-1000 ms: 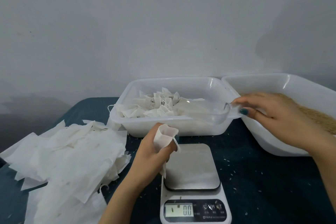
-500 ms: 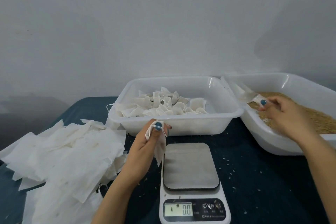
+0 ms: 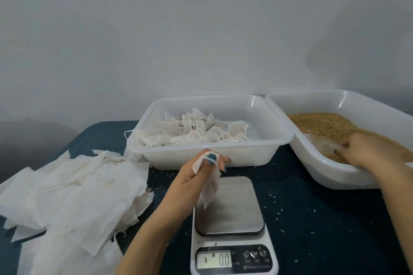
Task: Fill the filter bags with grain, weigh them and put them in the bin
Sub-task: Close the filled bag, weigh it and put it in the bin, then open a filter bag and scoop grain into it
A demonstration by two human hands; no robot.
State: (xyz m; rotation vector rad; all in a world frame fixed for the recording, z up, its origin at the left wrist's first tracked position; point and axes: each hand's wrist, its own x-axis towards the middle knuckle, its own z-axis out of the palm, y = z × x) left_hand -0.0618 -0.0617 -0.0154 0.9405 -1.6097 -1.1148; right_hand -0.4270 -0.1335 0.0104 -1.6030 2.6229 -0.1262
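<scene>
My left hand pinches an empty white filter bag, which hangs over the far left corner of the scale. The scale's plate is bare and its display reads 0.0. My right hand is inside the grain tub on the right, gripping a clear scoop that is dug into the brown grain. Behind the scale stands the white bin, which holds several filled bags.
A loose pile of empty filter bags covers the left of the dark blue table. Stray grains lie scattered around the scale. A plain grey wall rises right behind the two tubs.
My right hand carried the clear scoop from over the bag bin rightward and down into the grain. My left hand stayed above the scale and regripped the bag, which now hangs down.
</scene>
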